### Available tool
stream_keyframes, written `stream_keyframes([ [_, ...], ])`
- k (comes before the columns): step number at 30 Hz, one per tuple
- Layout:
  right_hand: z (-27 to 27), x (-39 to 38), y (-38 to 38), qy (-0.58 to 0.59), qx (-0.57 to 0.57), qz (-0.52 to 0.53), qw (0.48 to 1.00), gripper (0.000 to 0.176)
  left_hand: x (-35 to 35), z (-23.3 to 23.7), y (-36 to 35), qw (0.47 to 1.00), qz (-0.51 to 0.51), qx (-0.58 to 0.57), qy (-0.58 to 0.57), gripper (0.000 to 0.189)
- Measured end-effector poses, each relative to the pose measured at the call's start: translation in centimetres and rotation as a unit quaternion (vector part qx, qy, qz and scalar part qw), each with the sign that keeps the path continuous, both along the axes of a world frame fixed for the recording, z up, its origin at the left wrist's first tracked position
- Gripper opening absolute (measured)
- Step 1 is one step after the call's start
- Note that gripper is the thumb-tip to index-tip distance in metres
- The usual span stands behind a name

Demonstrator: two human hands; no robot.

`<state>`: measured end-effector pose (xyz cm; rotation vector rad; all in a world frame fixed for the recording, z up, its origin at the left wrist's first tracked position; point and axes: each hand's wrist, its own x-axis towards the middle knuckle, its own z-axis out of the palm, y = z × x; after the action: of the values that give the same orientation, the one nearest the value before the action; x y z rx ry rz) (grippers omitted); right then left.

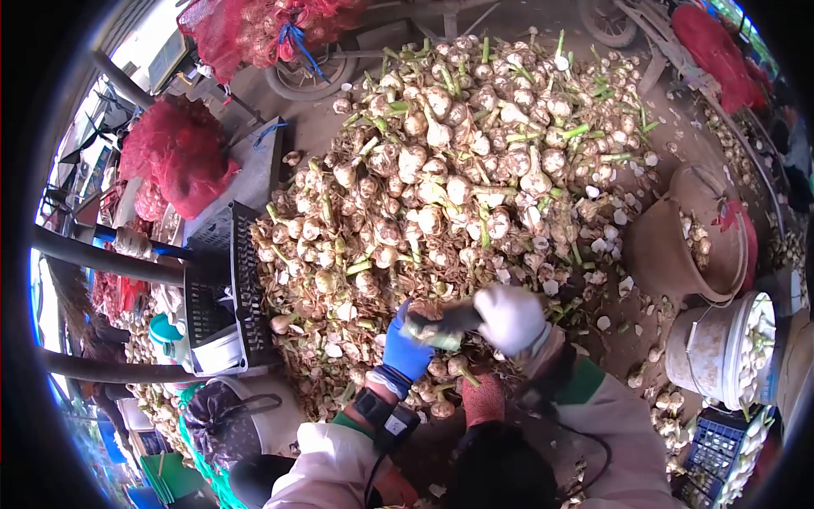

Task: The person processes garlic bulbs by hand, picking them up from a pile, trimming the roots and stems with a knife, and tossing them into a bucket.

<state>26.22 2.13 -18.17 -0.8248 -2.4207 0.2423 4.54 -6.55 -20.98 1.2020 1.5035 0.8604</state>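
A large heap of garlic bulbs (432, 220), many with cut green stalks, spreads over the ground before me. My left hand (409, 349), in a blue glove, is closed at the near edge of the heap around what looks like a garlic stalk (443, 341), greenish and blurred. My right hand (510, 321), in a white glove smeared by motion, grips a dark-handled tool (458, 320) that reaches toward the left glove. The tool's exact kind is not clear, and its working end overlaps the stalk. Loose bulbs lie just below both hands.
At right stand a brown tub (657, 250) with some garlic, a white bucket (699, 352) of pale pieces and a dark blue crate (716, 454). A black crate (246, 288) borders the heap at left. Red mesh sacks (178, 157) and a wheel (309, 76) are farther back.
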Motion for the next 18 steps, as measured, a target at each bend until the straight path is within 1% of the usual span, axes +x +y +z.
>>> stream_keyframes([
  [1,-4.8,0.7,0.4,0.025,-0.125,-0.144,0.981,0.012,0.7,-0.6,-0.4,0.998,0.038,0.042,-0.021,0.074],
  [2,-5.1,1.6,1.1,0.016,-0.268,-0.275,0.923,0.011,1.1,-1.1,-0.7,0.993,0.072,0.084,-0.039,0.082],
  [3,-4.8,1.7,0.4,0.074,-0.403,-0.289,0.865,0.014,1.5,-0.8,-0.6,0.987,0.093,0.035,-0.130,0.092],
  [4,-4.4,1.5,-0.7,0.128,-0.526,-0.291,0.788,0.018,2.2,-0.5,-0.2,0.986,0.097,0.035,-0.131,0.092],
  [5,-7.4,0.6,-2.8,0.222,-0.498,-0.197,0.815,0.027,2.8,0.0,-0.1,0.969,0.072,0.056,-0.229,0.095],
  [6,-6.2,-0.3,-4.6,0.259,-0.525,-0.099,0.804,0.032,3.3,0.5,-0.3,0.943,0.047,0.078,-0.321,0.098],
  [7,-5.8,-1.3,-6.0,0.345,-0.678,-0.073,0.645,0.031,3.9,0.8,-0.5,0.925,0.075,0.051,-0.370,0.105],
  [8,-5.6,-2.2,-6.3,0.407,-0.792,-0.041,0.453,0.029,3.8,-1.5,-0.7,0.924,0.091,0.039,-0.370,0.097],
  [9,-6.1,-2.3,-5.5,0.382,-0.743,-0.032,0.548,0.028,3.8,-0.9,-1.0,0.933,0.117,0.068,-0.333,0.092],
  [10,-5.4,-2.4,-4.7,0.354,-0.687,-0.026,0.634,0.027,4.0,0.5,-1.6,0.940,0.143,0.091,-0.297,0.087],
  [11,-4.5,-2.0,-3.2,0.361,-0.726,-0.124,0.572,0.024,3.7,2.0,-1.6,0.943,0.138,0.124,-0.277,0.075],
  [12,-3.0,-2.1,-2.2,0.381,-0.652,-0.141,0.640,0.021,3.6,1.2,-1.6,0.944,0.167,0.211,-0.189,0.064],
  [13,-1.3,-2.5,-1.4,0.372,-0.550,-0.121,0.738,0.019,2.5,1.2,-1.7,0.940,0.172,0.182,-0.233,0.056],
  [14,0.8,-3.1,-1.1,0.351,-0.437,-0.101,0.822,0.017,1.7,1.4,-1.9,0.932,0.178,0.151,-0.278,0.049],
  [15,3.9,-3.7,-1.2,0.337,-0.222,-0.082,0.911,0.014,2.8,2.9,-1.5,0.898,0.252,0.169,-0.318,0.035],
  [16,6.0,-3.4,-2.0,0.200,-0.125,-0.131,0.963,0.014,2.6,4.4,-1.2,0.890,0.237,0.133,-0.367,0.025],
  [17,4.7,-2.9,-2.4,0.157,-0.179,-0.136,0.962,0.016,1.9,3.6,-0.9,0.934,0.187,0.195,-0.233,0.023],
  [18,2.4,-2.4,-3.0,0.115,-0.233,-0.140,0.956,0.018,1.2,2.7,-0.8,0.954,0.135,0.253,-0.091,0.022],
])
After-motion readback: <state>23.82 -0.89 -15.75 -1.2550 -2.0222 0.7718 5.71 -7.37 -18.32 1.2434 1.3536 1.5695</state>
